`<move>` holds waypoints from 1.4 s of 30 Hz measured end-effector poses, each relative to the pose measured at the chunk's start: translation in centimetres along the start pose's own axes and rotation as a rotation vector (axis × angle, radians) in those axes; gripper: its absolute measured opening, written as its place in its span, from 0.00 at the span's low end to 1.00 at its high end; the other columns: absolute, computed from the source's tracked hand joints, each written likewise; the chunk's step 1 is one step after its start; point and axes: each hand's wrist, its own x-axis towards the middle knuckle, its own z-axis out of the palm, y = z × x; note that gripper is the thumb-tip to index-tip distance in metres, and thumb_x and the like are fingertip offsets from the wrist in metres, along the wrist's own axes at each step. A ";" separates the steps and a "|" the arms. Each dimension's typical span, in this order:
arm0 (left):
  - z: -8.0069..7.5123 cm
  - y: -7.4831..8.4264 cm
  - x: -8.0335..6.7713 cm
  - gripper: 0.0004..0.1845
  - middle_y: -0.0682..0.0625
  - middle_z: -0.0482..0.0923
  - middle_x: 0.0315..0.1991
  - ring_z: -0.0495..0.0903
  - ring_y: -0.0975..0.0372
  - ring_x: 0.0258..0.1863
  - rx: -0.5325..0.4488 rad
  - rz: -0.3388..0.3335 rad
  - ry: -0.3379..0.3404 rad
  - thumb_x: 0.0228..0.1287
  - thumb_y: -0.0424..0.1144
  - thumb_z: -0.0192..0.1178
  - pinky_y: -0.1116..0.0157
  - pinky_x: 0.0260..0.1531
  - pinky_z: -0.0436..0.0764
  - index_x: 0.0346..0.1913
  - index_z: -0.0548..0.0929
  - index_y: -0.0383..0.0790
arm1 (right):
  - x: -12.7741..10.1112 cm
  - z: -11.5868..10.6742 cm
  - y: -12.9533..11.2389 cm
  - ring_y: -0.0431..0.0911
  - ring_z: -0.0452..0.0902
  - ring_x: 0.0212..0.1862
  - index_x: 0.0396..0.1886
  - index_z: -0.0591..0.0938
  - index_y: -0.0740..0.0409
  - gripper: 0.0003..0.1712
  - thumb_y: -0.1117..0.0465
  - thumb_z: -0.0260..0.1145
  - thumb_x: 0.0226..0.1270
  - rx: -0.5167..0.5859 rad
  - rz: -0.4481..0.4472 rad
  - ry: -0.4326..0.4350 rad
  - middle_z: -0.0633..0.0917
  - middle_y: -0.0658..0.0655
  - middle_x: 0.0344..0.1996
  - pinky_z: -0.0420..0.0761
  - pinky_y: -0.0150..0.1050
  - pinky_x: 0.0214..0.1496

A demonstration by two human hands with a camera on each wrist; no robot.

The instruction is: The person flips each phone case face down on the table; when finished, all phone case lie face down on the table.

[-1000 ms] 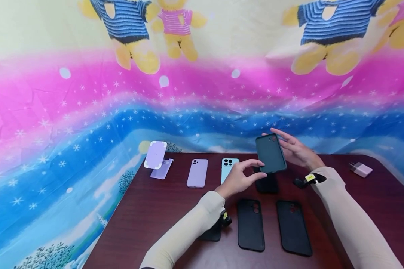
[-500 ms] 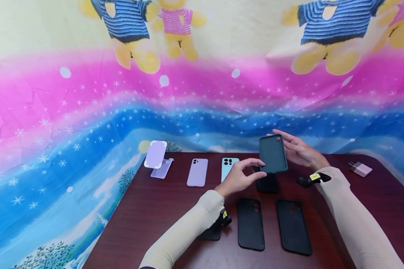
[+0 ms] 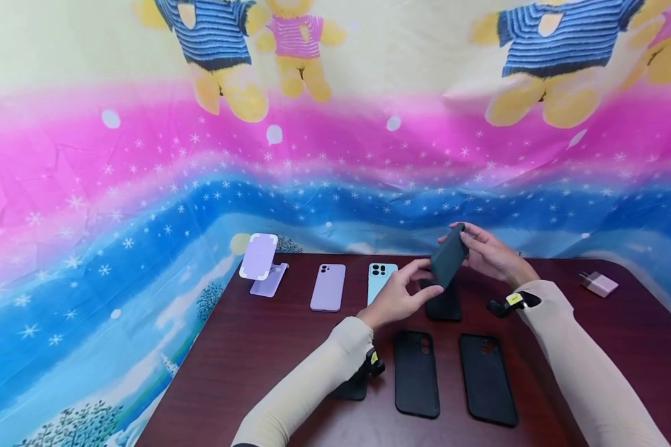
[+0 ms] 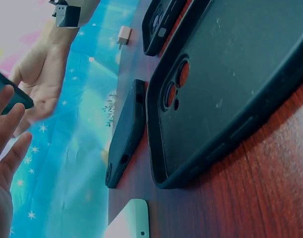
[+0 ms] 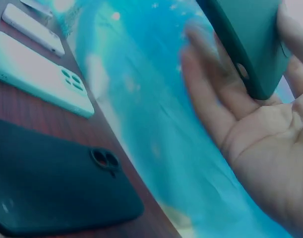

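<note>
Green phone case (image 3: pixel 448 256), up above the tabletop (image 3: pixel 246 360) at one o'clock: your left hand (image 3: pixel 401 294) pinches its eight-o'clock edge, your right hand (image 3: pixel 494 253) grips it near two o'clock. Looks light, bendy and grippy, probably hard to break, so take opposite rims!

Our left arm (image 3: pixel 307 379) and right arm (image 3: pixel 587 360) stretch over the desk (image 3: pixel 223 372) toward its far edge. We pinch with both hands: our left hand (image 3: pixel 397 297) sits lower, our right hand (image 3: pixel 496 256) higher, some of its fingers (image 5: pixel 206 94) a bit blurry.
</note>
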 end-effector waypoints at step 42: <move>0.3 -0.7 -0.7 0.39 0.45 0.77 0.70 0.81 0.60 0.64 0.303 0.028 0.135 0.73 0.47 0.63 0.67 0.63 0.79 0.81 0.60 0.46 | -0.3 0.2 -0.1 0.48 0.90 0.50 0.82 0.56 0.60 0.31 0.67 0.46 0.84 -0.165 0.022 0.232 0.84 0.45 0.61 0.89 0.40 0.42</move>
